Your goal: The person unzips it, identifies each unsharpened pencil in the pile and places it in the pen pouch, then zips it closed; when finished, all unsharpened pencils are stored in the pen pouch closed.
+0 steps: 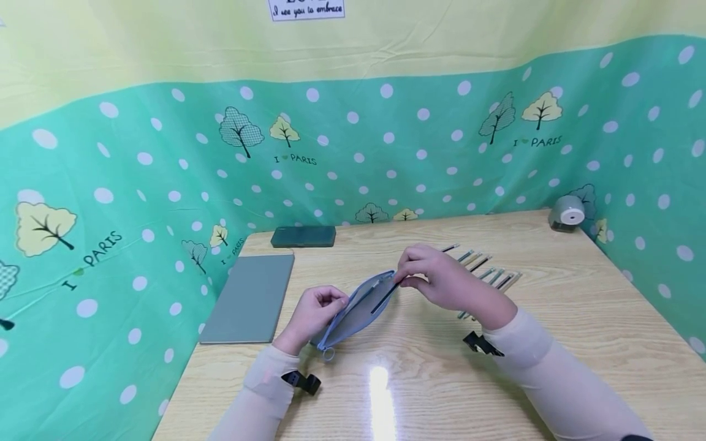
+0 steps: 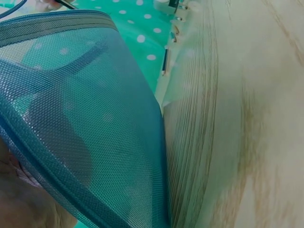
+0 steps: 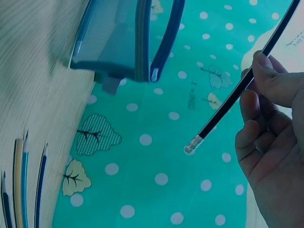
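Observation:
A blue mesh zip pouch (image 1: 358, 315) is tilted with its zipped mouth spread apart. My left hand (image 1: 310, 317) grips its near left edge, and in the left wrist view the mesh pouch (image 2: 109, 118) covers most of that hand. Between thumb and fingers, my right hand (image 1: 441, 278) pinches a dark pencil (image 3: 228, 102), whose eraser end sticks out below the hand in the right wrist view. In the head view the pencil's other end overlaps the pouch opening; how deep it reaches I cannot tell. Several loose pencils (image 3: 41, 183) lie on the table beside the right hand.
A grey flat board or folder (image 1: 250, 300) lies on the left of the wooden table (image 1: 430, 380). At the back stands a dark green case (image 1: 303, 236). A grey pencil sharpener (image 1: 567, 214) sits in the far right corner. Green dotted cloth (image 1: 331, 141) hangs around the table.

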`<move>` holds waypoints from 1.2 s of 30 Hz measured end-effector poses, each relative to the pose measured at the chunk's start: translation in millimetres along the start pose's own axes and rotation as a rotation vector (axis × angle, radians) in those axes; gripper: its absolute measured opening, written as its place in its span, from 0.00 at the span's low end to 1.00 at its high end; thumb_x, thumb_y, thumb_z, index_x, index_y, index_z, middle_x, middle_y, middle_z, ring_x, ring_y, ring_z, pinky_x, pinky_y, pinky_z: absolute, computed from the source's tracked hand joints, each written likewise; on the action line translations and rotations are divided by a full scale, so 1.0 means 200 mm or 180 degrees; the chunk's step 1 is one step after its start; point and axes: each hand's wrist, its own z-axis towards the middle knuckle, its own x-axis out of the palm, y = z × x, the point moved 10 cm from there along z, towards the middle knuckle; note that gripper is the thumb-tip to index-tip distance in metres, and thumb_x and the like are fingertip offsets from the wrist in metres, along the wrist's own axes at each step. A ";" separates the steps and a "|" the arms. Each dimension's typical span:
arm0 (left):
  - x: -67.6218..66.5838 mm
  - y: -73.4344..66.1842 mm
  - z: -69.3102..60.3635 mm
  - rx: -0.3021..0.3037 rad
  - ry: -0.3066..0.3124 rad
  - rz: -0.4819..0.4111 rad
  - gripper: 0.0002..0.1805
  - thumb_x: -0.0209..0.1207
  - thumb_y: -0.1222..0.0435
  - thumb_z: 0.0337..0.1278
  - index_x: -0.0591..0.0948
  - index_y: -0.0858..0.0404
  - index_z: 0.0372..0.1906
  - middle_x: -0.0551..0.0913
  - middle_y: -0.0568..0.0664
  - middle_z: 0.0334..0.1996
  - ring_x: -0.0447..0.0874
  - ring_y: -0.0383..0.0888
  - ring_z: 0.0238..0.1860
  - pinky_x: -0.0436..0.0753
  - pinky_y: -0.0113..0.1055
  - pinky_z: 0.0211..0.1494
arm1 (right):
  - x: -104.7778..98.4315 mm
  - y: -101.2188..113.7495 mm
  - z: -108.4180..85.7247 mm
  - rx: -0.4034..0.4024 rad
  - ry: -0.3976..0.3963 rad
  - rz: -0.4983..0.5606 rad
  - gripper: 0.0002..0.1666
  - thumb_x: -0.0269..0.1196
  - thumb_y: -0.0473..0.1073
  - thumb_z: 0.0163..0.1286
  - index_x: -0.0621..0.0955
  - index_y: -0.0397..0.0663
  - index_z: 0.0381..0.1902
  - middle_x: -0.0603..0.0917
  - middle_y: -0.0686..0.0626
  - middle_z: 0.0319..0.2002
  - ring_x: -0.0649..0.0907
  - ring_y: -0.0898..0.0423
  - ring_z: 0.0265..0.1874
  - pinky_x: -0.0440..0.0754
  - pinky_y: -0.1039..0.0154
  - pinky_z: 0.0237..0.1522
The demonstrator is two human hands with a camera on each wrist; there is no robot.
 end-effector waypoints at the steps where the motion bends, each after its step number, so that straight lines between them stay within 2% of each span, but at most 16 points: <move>1: 0.00 0.00 0.00 -0.0002 -0.0003 0.0008 0.05 0.64 0.70 0.70 0.90 0.66 0.40 0.82 0.46 0.22 0.69 0.35 0.19 0.70 0.27 0.23 | 0.01 0.01 0.00 -0.0013 0.0009 -0.0004 0.17 0.76 0.27 0.59 0.90 0.53 0.40 0.82 0.58 0.39 0.80 0.59 0.41 0.81 0.62 0.40; 13: 0.01 -0.01 0.00 0.0001 0.0003 0.0024 0.06 0.64 0.69 0.70 0.89 0.67 0.41 0.82 0.47 0.23 0.70 0.35 0.19 0.70 0.27 0.23 | 0.09 0.11 0.02 -0.0306 0.0061 0.0015 0.15 0.77 0.30 0.60 0.90 0.54 0.39 0.82 0.59 0.39 0.82 0.59 0.42 0.82 0.64 0.44; 23: 0.02 0.01 0.01 0.0023 0.0012 0.0004 0.06 0.65 0.69 0.69 0.89 0.68 0.41 0.84 0.47 0.25 0.72 0.35 0.21 0.71 0.28 0.25 | 0.15 0.17 0.03 -0.0488 0.0028 0.0308 0.15 0.76 0.30 0.61 0.90 0.54 0.40 0.83 0.58 0.39 0.81 0.61 0.40 0.80 0.67 0.41; 36: 0.04 -0.01 0.00 0.0077 0.0082 -0.0052 0.05 0.64 0.69 0.70 0.89 0.67 0.41 0.80 0.44 0.21 0.69 0.35 0.18 0.70 0.27 0.23 | 0.28 0.13 0.03 -0.0293 0.0209 0.0360 0.12 0.76 0.32 0.62 0.89 0.54 0.39 0.82 0.60 0.39 0.80 0.61 0.43 0.80 0.66 0.44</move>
